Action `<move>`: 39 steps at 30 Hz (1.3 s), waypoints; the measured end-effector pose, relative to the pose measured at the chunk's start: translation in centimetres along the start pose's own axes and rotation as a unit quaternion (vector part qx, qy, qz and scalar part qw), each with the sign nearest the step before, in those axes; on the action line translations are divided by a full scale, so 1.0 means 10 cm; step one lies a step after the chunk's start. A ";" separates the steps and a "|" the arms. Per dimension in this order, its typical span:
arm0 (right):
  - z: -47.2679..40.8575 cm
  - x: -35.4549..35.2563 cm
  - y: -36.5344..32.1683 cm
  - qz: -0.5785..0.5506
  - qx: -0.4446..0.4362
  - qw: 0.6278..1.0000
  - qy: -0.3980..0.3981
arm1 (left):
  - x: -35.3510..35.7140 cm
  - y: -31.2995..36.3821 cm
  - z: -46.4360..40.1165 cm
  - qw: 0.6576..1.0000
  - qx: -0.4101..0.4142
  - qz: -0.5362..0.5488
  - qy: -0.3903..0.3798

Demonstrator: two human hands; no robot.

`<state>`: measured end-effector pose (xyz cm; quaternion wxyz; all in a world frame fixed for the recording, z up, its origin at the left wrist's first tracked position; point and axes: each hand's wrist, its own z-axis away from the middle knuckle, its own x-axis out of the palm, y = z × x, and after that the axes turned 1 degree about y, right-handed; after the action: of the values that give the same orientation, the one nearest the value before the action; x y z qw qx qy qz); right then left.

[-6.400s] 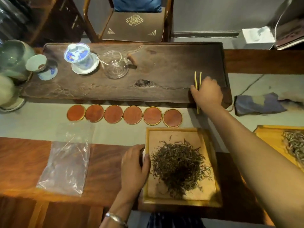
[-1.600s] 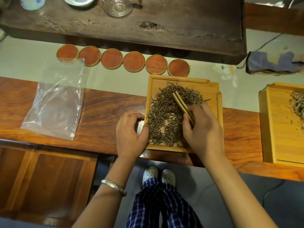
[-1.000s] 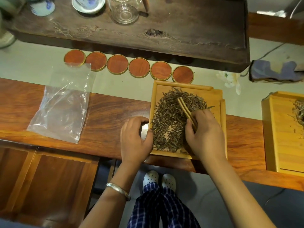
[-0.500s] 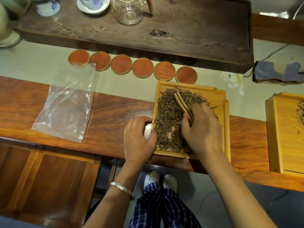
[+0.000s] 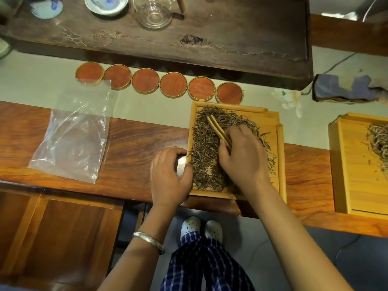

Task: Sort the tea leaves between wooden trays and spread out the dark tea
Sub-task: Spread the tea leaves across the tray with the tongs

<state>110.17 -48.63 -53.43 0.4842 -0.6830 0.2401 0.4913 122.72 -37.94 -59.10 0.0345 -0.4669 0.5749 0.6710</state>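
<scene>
Holding bamboo tongs (image 5: pixel 218 129) over dark tea (image 5: pixel 204 152), right hand (image 5: pixel 243 158); left hand (image 5: pixel 170 177) clasps tray (image 5: pixel 280 156).

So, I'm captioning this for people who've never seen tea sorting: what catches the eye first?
The dark tea leaves spread in the wooden tray at centre, where the right hand works bamboo tongs and the left hand steadies the edge. Behind, six round coasters form a neat row.
</scene>
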 end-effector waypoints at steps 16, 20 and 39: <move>0.99 -0.01 0.04 -0.065 0.005 0.997 -0.031 | 0.00 0.01 0.00 1.000 0.013 0.006 0.006; 1.07 -0.01 0.04 -0.073 -0.022 0.997 0.003 | -0.01 0.02 0.01 1.000 0.015 0.007 0.002; 1.26 -0.17 0.41 -0.057 0.078 0.995 0.020 | 0.01 -0.01 0.01 1.000 0.005 0.004 0.003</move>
<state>100.63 -39.25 -54.31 0.5583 -0.6654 0.2485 0.4287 122.68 -37.89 -59.24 0.0326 -0.4662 0.5800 0.6672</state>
